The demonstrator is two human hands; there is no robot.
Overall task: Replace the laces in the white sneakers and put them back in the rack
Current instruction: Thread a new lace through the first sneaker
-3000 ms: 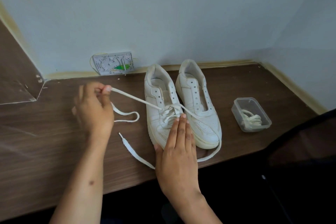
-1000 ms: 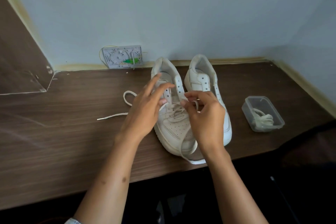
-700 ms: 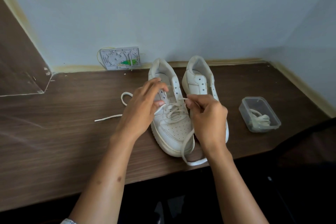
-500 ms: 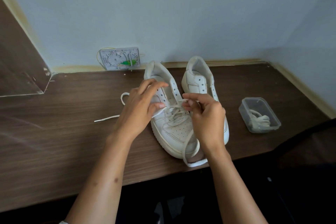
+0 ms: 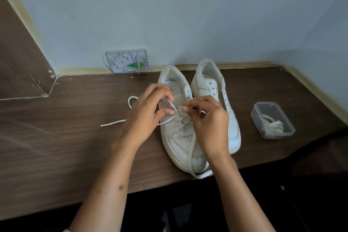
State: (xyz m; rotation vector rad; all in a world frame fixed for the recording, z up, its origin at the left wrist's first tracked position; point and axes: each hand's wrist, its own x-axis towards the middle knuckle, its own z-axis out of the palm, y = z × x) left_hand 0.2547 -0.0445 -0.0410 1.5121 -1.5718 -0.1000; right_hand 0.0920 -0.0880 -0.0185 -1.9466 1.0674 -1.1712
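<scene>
On the wooden tabletop, two white sneakers; insole print unreadable. Left hand and right hand each pinch the half-threaded lace.

- We have one wide-angle head view, looking forward and down.
- We sit close over the counter, facing the wall (corner at right).

Bare counter lies open toward its left edge; toward the right edge, a plastic tub blocks passage beside the sneakers.
</scene>
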